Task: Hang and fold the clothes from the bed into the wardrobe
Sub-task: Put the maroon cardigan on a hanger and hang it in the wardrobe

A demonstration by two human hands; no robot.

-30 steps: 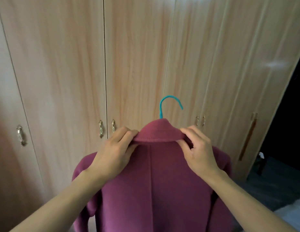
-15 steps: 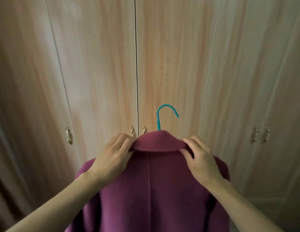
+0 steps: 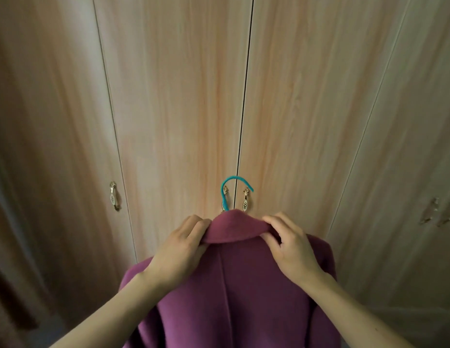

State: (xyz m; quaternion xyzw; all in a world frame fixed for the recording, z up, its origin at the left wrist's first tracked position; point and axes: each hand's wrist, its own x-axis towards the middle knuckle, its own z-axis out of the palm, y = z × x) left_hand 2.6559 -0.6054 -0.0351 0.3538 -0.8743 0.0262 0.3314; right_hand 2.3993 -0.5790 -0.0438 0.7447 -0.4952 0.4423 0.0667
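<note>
Holding: a plum coat [image 3: 244, 292] is up in front of the closed wardrobe doors [image 3: 183, 109], its back to the camera, on a teal hanger [image 3: 226, 194] whose hook stands just above the collar [image 3: 237, 228].
Left hand: the left hand [image 3: 180, 249] pinches the collar's left end, fingers [image 3: 193, 226] curled over the top edge, thumb hidden beneath.
Right hand: the right hand [image 3: 291, 244] pinches the collar's right end, fingers curled over the fold, thumb tucked under it.
Why this grip: with both hands at the collar, the coat sits square on the hanger and hangs straight below it; my read is it is being carried to the rail.
Landmark: the hook overlaps the centre pair of door handles [image 3: 245, 203]; another handle [image 3: 113, 197] sits well left of the coat.
Change: over the last second the view has swung left, so the centre door seam now runs straight behind the hook, and the dark gap seen right of the wardrobe is gone; both hands keep their pinch.
Next: a door must open, so one hand will have to let go.
</note>
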